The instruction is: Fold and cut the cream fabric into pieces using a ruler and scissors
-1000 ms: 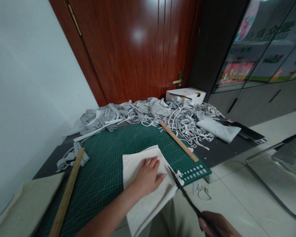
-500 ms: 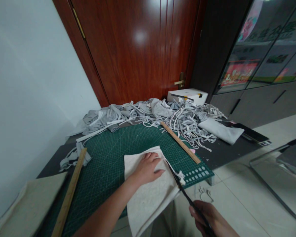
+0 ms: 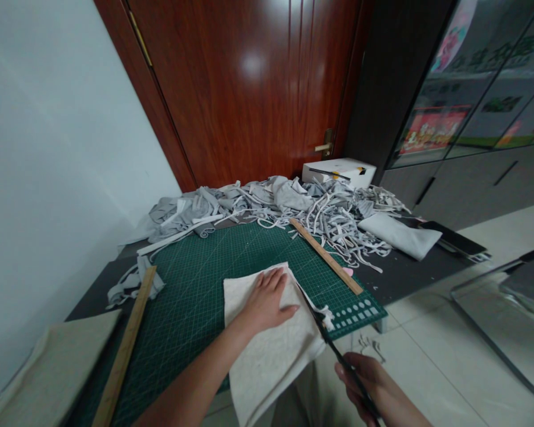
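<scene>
The long, slim black scissors (image 3: 338, 356) have edged farther along the right side of the cream rectangular cloth (image 3: 267, 367), so the cut seems further advanced. Their long axis slants, tips pointing away and leftward; the cloth, lengthwise near-to-far, overhangs the near edge of the green gridded mat (image 3: 196, 284). The left hand (image 3: 268, 301) lies flat on it, gripping nothing; the right hand (image 3: 374, 376) curls around the handles.

A pale wall (image 3: 71, 118) adjoins a door (image 3: 249, 107) (glossy).
</scene>
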The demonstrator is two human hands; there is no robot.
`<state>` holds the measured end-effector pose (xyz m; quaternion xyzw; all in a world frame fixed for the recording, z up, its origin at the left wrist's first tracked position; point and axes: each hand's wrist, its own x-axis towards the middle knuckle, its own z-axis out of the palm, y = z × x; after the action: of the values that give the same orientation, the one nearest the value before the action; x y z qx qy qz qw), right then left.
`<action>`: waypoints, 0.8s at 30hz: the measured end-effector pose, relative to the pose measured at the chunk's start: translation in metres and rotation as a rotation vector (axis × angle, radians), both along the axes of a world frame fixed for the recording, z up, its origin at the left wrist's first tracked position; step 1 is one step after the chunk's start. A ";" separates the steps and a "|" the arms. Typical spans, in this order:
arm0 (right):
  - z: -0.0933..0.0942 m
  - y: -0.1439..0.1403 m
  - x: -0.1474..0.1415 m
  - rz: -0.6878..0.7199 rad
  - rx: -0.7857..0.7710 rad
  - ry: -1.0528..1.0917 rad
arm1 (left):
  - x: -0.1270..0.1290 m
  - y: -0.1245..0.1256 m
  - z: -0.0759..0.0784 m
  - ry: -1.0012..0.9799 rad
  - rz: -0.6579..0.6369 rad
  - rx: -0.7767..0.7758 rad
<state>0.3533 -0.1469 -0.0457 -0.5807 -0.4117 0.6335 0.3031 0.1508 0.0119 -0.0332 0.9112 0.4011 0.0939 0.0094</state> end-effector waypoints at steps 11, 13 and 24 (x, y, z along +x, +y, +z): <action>0.008 -0.003 -0.004 -0.013 0.008 0.009 | 0.000 0.004 -0.001 0.031 0.020 -0.019; 0.011 -0.002 -0.004 -0.009 0.003 0.017 | 0.000 0.004 0.002 0.029 0.023 -0.014; 0.001 -0.004 0.001 -0.033 0.025 0.066 | -0.002 0.008 0.001 -0.012 0.019 0.001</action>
<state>0.3542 -0.1508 -0.0452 -0.5625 -0.3997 0.6421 0.3341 0.1485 0.0204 -0.0320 0.9068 0.4095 0.0997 0.0103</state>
